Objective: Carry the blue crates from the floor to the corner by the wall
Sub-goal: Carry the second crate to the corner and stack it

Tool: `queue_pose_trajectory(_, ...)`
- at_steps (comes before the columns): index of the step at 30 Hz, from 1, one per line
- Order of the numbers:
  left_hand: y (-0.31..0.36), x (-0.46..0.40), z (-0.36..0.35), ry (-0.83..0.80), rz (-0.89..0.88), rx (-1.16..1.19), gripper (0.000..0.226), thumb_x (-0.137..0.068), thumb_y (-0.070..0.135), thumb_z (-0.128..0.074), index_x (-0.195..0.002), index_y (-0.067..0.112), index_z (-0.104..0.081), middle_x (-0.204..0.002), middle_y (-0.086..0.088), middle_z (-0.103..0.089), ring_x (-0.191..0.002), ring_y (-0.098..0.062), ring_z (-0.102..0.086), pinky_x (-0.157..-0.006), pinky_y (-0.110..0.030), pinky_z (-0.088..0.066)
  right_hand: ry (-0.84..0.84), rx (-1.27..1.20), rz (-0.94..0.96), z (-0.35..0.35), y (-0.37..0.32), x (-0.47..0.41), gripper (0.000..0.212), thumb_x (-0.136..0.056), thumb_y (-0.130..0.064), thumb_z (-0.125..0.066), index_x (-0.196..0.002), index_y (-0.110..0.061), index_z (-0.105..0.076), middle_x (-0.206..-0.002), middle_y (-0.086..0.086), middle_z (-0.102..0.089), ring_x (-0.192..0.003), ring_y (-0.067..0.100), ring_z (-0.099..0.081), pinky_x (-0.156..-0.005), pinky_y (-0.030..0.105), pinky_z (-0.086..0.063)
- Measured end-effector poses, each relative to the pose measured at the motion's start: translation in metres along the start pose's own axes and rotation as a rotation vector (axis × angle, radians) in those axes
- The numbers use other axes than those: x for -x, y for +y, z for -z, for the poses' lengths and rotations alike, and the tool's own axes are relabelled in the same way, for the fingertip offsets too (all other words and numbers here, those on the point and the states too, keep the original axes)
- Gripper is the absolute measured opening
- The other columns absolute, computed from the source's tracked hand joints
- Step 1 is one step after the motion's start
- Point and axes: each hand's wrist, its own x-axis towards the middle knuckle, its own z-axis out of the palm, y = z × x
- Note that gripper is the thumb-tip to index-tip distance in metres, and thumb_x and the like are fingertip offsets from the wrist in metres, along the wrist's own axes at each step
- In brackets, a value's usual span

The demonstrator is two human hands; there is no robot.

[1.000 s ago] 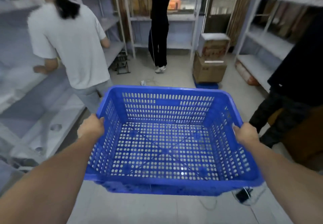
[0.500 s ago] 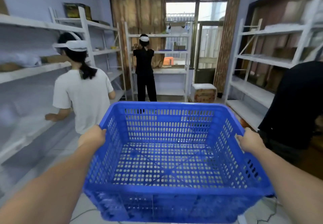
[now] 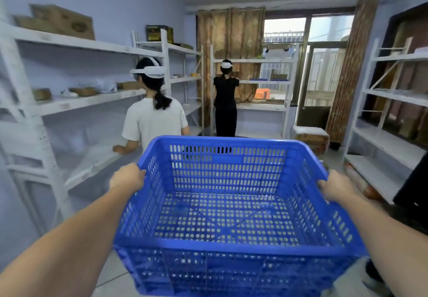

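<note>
Gripping the empty blue crate (image 3: pixel 231 204) at chest height, clear of the floor, the left hand (image 3: pixel 126 177) and right hand (image 3: pixel 334 186) are each closed over opposite side rims, which suits a light, stiff, perforated plastic box.

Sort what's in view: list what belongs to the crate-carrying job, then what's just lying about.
Belongs to the job:
blue crate, empty, held up off the floor
left hand on its left rim
right hand on its right rim

Just lying about:
cardboard boxes on the floor ahead
white shelving with small items
orange item on the far shelf
</note>
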Motion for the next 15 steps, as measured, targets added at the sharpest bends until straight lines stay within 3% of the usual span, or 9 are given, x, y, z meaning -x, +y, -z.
queue_pose_trajectory(4, -0.043, 0.028, 0.02, 0.045, 0.122, -0.02, 0.032, -0.098, 0.038, -0.051, -0.104, 0.009, -0.062, -0.104, -0.015, -0.067, -0.092, -0.034, -0.063, -0.08, -0.04, -0.051, -0.074, -0.021, 0.1, -0.02, -0.033, -0.003, 0.028, -0.096, -0.032, -0.059, -0.102, -0.006, -0.051, -0.105, 0.023, -0.065, -0.093, 0.039, -0.063, -0.07, 0.038, -0.047)
queue_pose_trajectory(7, -0.083, 0.054, 0.036, 0.105, 0.184, -0.051, 0.031, -0.098, 0.037, -0.051, -0.108, 0.009, -0.063, -0.109, -0.017, -0.068, -0.096, -0.035, -0.064, -0.074, -0.036, -0.044, -0.131, -0.048, 0.206, -0.035, -0.067, 0.002, 0.03, -0.096, -0.034, -0.059, -0.104, -0.006, -0.051, -0.108, 0.022, -0.064, -0.081, 0.033, -0.056, -0.066, 0.035, -0.042)
queue_pose_trajectory(10, -0.127, 0.082, 0.058, 0.128, 0.28, -0.084, 0.032, -0.098, 0.039, -0.051, -0.105, 0.01, -0.063, -0.108, -0.017, -0.068, -0.095, -0.036, -0.064, -0.075, -0.037, -0.049, -0.189, -0.081, 0.302, -0.055, -0.106, 0.015, 0.029, -0.098, -0.029, -0.059, -0.105, -0.002, -0.051, -0.107, 0.024, -0.064, -0.076, 0.032, -0.054, -0.061, 0.035, -0.039)
queue_pose_trajectory(15, -0.199, 0.123, 0.095, 0.171, 0.433, -0.146, 0.034, -0.099, 0.041, -0.051, -0.102, 0.01, -0.062, -0.102, -0.016, -0.068, -0.09, -0.036, -0.064, -0.074, -0.038, -0.05, -0.264, -0.143, 0.428, -0.093, -0.181, 0.055, 0.028, -0.096, -0.022, -0.059, -0.11, 0.002, -0.054, -0.11, 0.027, -0.063, -0.1, 0.043, -0.062, -0.075, 0.04, -0.047)
